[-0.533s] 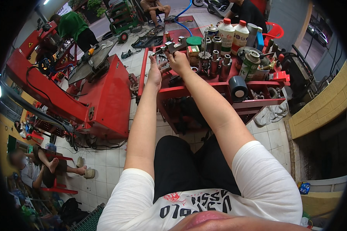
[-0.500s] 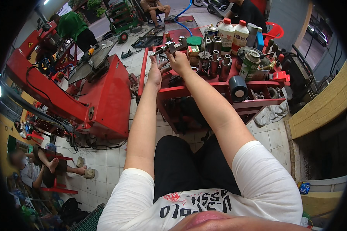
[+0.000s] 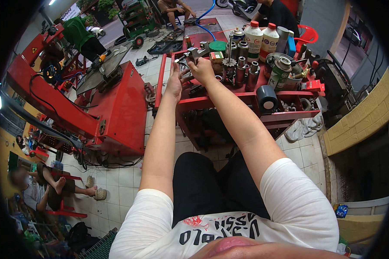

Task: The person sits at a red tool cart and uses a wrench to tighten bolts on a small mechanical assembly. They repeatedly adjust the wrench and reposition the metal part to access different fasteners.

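Observation:
My right hand (image 3: 201, 71) is closed around a dark grey metal tool with a blocky head (image 3: 196, 53), held above the red tool cart (image 3: 194, 103). Just left of it, my left hand (image 3: 175, 85) has its thumb up and its fingers stretched toward the right hand. A shiny metal end of the tool (image 3: 177, 61) lies at the left thumb tip; whether they touch I cannot tell. Steel sockets (image 3: 240, 71) stand on the cart beside my right hand, with a small gear-like metal part (image 3: 229, 64) among them.
Two white bottles with red caps (image 3: 253, 39), a green spray can (image 3: 280, 71) and a black cylinder (image 3: 267, 98) crowd the cart's right side. A large red machine (image 3: 121, 108) stands at left. Other people sit or work nearby; one wears a green shirt (image 3: 79, 32).
My left hand has turned, its thumb moving up and right toward the tool's shiny end. My right hand keeps its hold, tilting the tool slightly. The person in green has shifted left.

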A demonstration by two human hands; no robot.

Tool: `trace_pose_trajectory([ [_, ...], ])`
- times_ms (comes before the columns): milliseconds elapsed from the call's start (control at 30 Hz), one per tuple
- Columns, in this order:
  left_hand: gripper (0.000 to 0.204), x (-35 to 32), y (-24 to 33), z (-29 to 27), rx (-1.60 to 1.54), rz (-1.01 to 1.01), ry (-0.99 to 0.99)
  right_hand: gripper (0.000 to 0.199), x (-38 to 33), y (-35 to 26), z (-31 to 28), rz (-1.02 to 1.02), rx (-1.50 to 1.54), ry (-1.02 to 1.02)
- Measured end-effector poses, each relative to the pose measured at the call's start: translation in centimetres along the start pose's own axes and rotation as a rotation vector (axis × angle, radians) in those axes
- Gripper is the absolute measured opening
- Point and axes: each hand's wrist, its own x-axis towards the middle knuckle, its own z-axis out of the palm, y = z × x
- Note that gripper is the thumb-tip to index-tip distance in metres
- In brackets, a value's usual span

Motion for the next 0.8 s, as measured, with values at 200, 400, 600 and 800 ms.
trace_pose_trajectory([
  [200,0.108,-1.4,1.1,0.5,-0.003,0.032,-0.04,0.031,-0.3,-0.5,0.1,-0.026,0.014,0.058],
  [400,0.106,-1.0,0.8,0.3,0.007,0.043,-0.047,0.047,0.0,0.0,0.1,0.052,-0.013,0.013],
  [600,0.124,-1.1,0.4,0.7,0.363,0.673,0.346,0.051,0.0,0.0,0.2,0.02,-0.031,-0.033],
  [800,0.129,-1.7,1.1,1.5,0.54,0.697,0.388,0.052,-0.1,-0.2,0.1,0.056,-0.035,-0.024],
])
